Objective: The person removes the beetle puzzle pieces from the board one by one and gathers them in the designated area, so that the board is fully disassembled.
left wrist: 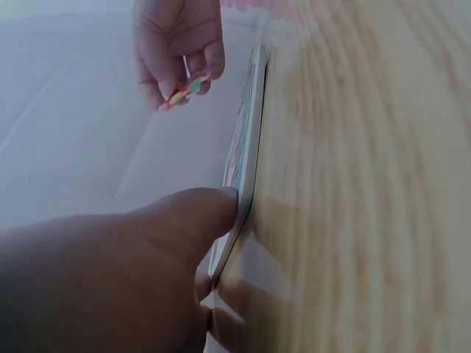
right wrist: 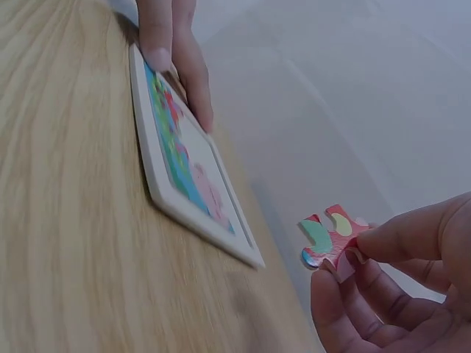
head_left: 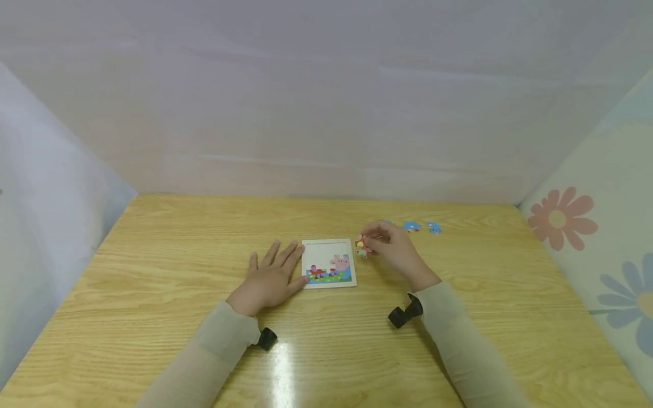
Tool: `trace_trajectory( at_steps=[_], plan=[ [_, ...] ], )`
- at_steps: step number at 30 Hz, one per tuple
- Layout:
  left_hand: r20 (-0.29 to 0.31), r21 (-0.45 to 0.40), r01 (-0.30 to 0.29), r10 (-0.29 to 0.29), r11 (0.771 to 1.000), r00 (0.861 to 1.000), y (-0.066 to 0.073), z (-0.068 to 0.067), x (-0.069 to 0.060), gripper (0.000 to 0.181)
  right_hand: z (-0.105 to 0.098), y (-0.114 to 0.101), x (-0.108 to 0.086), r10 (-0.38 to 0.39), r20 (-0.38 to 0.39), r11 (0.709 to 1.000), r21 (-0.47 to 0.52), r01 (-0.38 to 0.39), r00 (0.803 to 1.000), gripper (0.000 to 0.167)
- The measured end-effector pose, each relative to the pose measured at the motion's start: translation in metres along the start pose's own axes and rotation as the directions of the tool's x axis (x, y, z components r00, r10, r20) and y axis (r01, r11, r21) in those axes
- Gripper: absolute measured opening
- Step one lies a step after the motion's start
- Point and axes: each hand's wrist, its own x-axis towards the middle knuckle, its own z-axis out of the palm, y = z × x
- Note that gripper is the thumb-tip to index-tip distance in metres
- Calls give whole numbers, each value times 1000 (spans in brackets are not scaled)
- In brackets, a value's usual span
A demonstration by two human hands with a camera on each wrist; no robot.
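Observation:
A white-framed jigsaw tray [head_left: 328,285] lies flat on the table, with joined pieces along its lower part showing a pink pig, red figures and green grass. Its upper part shows bare white backing. My left hand [head_left: 271,282] rests spread at the tray's left side, thumb and fingertips touching the frame. Just right of the tray, my right hand [head_left: 395,252] pinches a red jigsaw piece [right wrist: 337,239] with yellow and green patches. The right wrist view shows that piece held in the air between thumb and fingers, apart from the tray.
Loose blue jigsaw pieces lie beyond the right hand, among them one piece [head_left: 411,226] and another piece [head_left: 434,228]; a further one is partly hidden by the hand. The wooden table [head_left: 204,226] meets a pale cloth wall [head_left: 326,113] at the back.

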Motion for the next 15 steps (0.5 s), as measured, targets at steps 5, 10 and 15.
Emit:
trace_trajectory(
  at_steps=[5, 10, 15],
  plan=[
    [-2, 3, -1, 1, 1000, 1000, 0, 1, 0, 76, -21, 8, -8, 22, -37, 1000, -12, -23, 999, 21],
    [0, 5, 1, -1, 1000, 1000, 0, 1, 0, 76, -38, 18, -12, 44, -78, 999, -7, -44, 996, 23],
    [4, 11, -2, 2, 1000, 1000, 2, 1, 0, 76, -50, 23, -16, 87, -116, 996, 17, -85, 989, 24]
  ],
)
